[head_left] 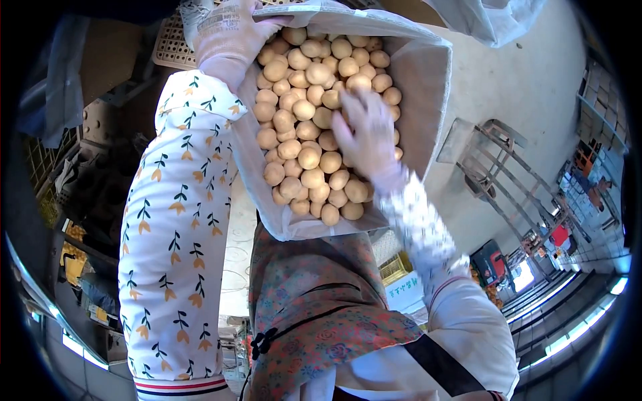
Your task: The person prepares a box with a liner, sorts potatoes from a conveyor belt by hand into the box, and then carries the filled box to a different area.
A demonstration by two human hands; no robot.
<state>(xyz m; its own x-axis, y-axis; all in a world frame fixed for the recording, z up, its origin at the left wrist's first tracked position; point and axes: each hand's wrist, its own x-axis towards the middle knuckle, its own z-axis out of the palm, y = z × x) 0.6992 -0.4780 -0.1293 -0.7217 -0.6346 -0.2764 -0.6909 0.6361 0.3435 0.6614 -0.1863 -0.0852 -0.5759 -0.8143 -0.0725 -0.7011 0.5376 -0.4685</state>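
Observation:
A box lined with white plastic [421,87] is full of round pale-orange fruits [309,158], heaped across its middle and left side. My left hand [227,41], in a light work glove with printing on the back, grips the liner's edge at the box's upper left corner; its thumb lies along the rim. Over the right part of the heap is my right hand [368,130], gloved and blurred by motion. Its fingers are apart and reach down to the fruits. A patterned sleeve cover runs up each arm from the wrist.
A perforated plastic crate [175,43] stands beyond my left hand. On the floor to the right is a metal-framed cart [508,174]. Another sheet of clear plastic [495,20] shows at the top right. Dark machinery [100,174] stands to the left, and my flowered apron [321,301] touches the box's near side.

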